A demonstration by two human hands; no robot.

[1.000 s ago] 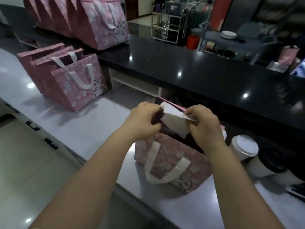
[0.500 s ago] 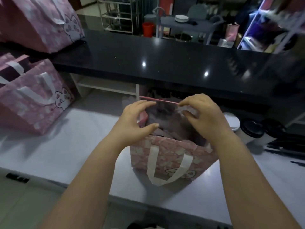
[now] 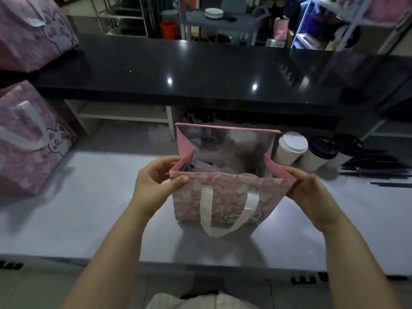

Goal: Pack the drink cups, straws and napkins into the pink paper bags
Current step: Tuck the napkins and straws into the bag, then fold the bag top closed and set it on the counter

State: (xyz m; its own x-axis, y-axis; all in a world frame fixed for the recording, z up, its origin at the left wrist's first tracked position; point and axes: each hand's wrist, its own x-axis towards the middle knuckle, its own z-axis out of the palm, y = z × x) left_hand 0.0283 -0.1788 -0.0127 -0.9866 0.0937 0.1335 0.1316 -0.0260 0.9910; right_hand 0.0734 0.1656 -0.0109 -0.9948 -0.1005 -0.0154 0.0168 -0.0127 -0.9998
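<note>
At the worktop's left edge stands a filled pink bag. The left hand pinches the open pink paper bag's near-left top corner at mid-worktop, and the right hand pinches its near-right corner. Lidded drink cups stand just beside it, near the back edge.

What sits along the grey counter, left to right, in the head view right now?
Far-left pink bag → open pink bag → white-lidded cup → first black-lidded cup → second black-lidded cup → black straws.
</note>
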